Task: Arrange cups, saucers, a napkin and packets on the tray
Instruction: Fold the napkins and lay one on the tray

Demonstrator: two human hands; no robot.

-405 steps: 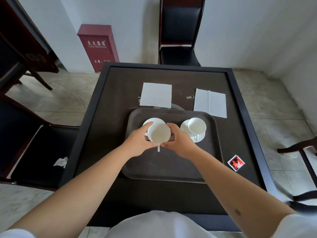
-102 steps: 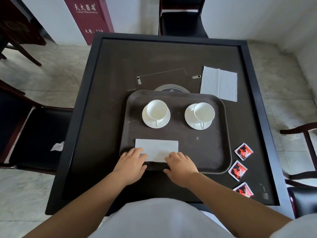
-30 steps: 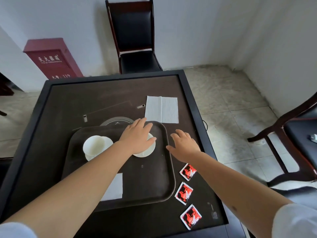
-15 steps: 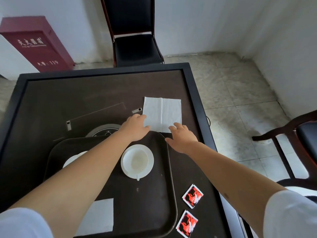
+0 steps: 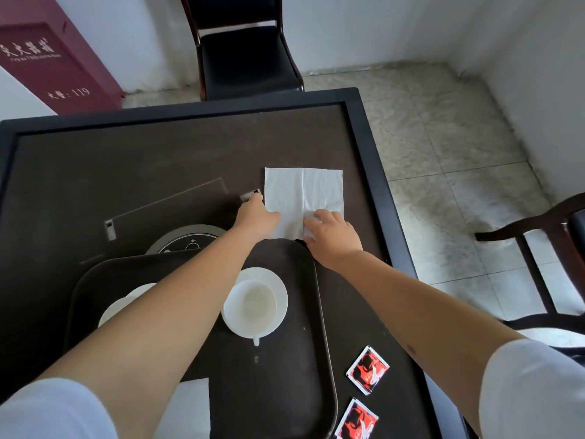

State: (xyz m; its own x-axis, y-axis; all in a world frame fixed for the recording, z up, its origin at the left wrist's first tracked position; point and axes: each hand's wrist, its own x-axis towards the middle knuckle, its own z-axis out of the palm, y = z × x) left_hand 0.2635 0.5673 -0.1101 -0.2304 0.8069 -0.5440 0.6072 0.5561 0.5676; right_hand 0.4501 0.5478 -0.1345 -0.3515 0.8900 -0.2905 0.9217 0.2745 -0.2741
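A white napkin (image 5: 304,191) lies flat on the dark table beyond the tray. My left hand (image 5: 257,218) rests on its near left corner and my right hand (image 5: 332,237) on its near right part, fingers pinching the paper. The dark tray (image 5: 278,375) holds a white cup on a saucer (image 5: 254,302) at its right. A second cup and saucer (image 5: 126,304) is mostly hidden by my left arm. A folded napkin (image 5: 190,407) lies at the tray's near edge. Two red packets (image 5: 367,369) (image 5: 356,421) lie on the table right of the tray.
The table's raised black rim (image 5: 380,185) runs close to the napkin's right side. A round metal disc (image 5: 186,239) peeks out behind the tray. A black chair (image 5: 247,58) stands at the far side, another chair (image 5: 544,264) at the right, a red cabinet (image 5: 47,58) far left.
Both hands have reached forward past the tray onto the far napkin. My right hand now pinches its near edge. The view has tilted closer to the table.
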